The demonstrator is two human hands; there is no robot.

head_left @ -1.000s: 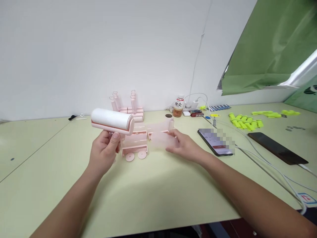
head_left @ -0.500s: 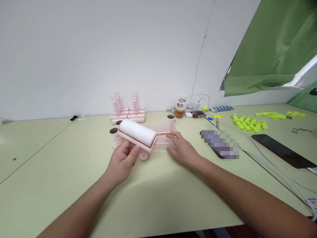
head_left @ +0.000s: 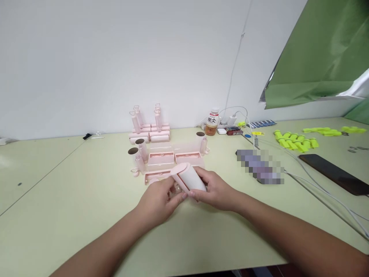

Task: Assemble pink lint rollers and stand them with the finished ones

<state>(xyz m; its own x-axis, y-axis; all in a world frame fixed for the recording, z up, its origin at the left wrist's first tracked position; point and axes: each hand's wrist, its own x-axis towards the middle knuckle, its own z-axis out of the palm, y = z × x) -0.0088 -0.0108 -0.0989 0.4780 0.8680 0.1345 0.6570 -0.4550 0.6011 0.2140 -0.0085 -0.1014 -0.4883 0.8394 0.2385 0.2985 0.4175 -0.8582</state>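
Observation:
Above the table, both hands hold a lint roller [head_left: 195,180], a white paper roll seated in a pale pink holder and tilted with one pink end up. My left hand [head_left: 160,198] is closed round the pink holder side, its thumb near the lower edge. Wrapped round the white roll from the right is my right hand [head_left: 216,190], fingers behind and thumb in front. Just beyond lie open pink roller cases [head_left: 161,157] and another pink case [head_left: 154,177], partly covered by my left hand. The handle of the held roller is mostly hidden.
Several pink lint rollers [head_left: 160,136] with upright handles stand by the wall. White rolls [head_left: 141,148] with brown cores stand left of the cases. Farther right are a bottle [head_left: 212,122], a phone [head_left: 261,167], a dark phone [head_left: 334,174], cables and yellow-green pieces [head_left: 296,141].
The lint roller has come nearer and swung from lying crosswise to end up. My right hand has left the pink case on the table and closed on the roller.

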